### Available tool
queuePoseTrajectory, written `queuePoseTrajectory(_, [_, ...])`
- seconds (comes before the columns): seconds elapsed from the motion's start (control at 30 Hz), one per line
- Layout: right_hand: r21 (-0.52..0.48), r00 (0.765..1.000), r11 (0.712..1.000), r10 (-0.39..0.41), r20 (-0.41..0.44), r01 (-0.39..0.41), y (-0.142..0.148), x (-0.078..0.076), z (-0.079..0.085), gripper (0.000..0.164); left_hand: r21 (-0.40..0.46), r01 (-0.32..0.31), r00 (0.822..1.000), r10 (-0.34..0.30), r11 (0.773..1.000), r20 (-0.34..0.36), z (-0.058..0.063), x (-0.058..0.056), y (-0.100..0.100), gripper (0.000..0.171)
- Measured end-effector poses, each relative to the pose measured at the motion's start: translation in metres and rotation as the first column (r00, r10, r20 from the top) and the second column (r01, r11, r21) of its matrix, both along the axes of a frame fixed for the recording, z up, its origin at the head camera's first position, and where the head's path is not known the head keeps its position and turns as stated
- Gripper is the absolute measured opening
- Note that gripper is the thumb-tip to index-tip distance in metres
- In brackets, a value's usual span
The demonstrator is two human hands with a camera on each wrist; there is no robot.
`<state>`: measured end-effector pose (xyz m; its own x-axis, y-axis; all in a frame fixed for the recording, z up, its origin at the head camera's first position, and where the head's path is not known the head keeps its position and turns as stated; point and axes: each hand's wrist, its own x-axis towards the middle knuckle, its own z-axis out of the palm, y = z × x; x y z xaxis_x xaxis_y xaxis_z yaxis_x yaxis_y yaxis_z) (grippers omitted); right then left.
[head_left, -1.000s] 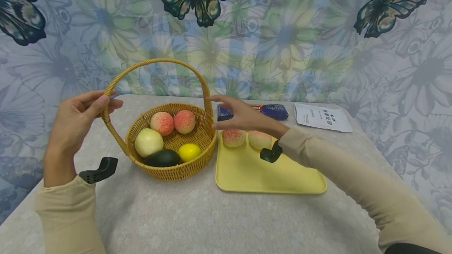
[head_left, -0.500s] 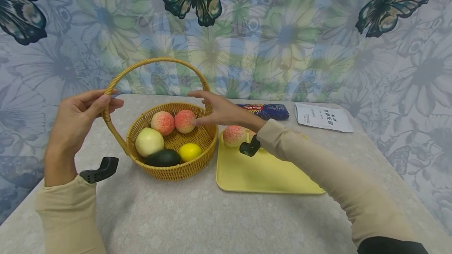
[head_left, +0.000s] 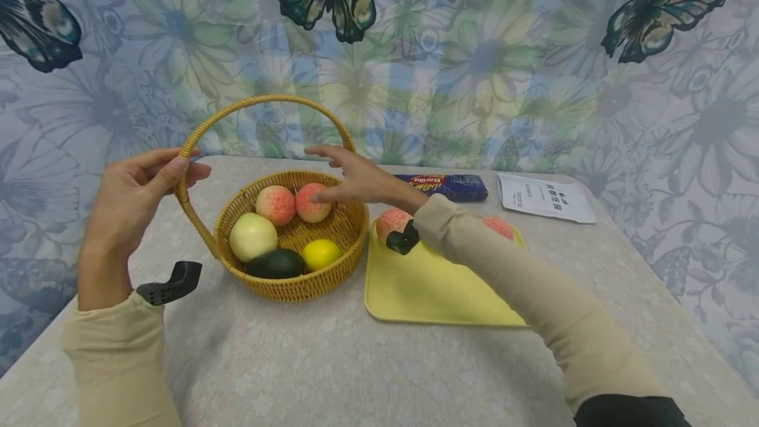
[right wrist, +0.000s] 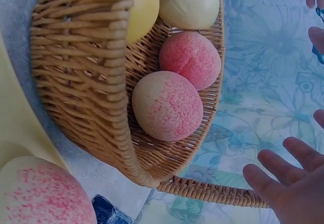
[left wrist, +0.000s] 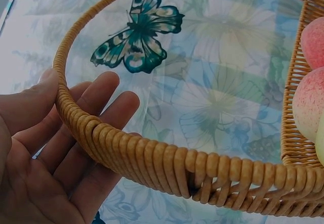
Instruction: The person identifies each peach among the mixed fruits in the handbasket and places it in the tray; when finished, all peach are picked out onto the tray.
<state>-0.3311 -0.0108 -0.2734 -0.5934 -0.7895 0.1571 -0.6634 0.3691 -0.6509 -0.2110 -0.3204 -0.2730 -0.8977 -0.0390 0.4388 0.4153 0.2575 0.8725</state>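
Note:
My left hand (head_left: 133,196) pinches the left side of the wicker basket's handle (head_left: 279,99) between thumb and fingers. In the left wrist view the thumb lies against the wrapped handle (left wrist: 142,155), the fingers behind it. The basket (head_left: 296,291) stands on the table holding two peaches (head_left: 275,205), a pale round fruit (head_left: 253,237), a dark green oval item (head_left: 276,264) and a yellow lemon-like fruit (head_left: 321,255). Beside the handle's right side, my right hand (head_left: 364,180) is spread with nothing in its grasp. The right wrist view shows its fingers (right wrist: 283,168) extended near the handle.
A yellow tray (head_left: 439,295) lies right of the basket, with peaches (head_left: 393,221) along its far side, partly hidden by my right arm. Behind it are a blue Barilla package (head_left: 456,187) and a white printed packet (head_left: 545,197). A patterned cloth backdrop (head_left: 474,84) rises behind the table.
My right hand has moved left, from the basket's right edge to over its back right part. My left hand keeps its hold on the handle, and the basket stays in place.

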Motion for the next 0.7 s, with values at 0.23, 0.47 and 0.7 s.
queuePoseTrajectory(0.23, [0.015, 1.0, 1.0, -0.004, -0.014, 0.004, -0.007, -0.008, -0.002, 0.074, 0.01, -0.002, 1.0, 0.002, 1.0, 0.007, 0.0, 0.0, 0.0, 0.033])
queuePoseTrajectory(0.47, [0.054, 1.0, 0.998, -0.006, -0.024, 0.008, -0.021, -0.017, -0.005, 0.074, 0.018, 0.004, 1.0, -0.004, 1.0, 0.002, 0.0, 0.001, -0.002, 0.031])
queuePoseTrajectory(0.7, [0.049, 0.999, 0.998, -0.042, -0.008, 0.042, -0.033, -0.02, -0.008, 0.077, 0.031, 0.007, 1.0, -0.007, 0.999, 0.004, 0.001, 0.001, 0.001, 0.032])
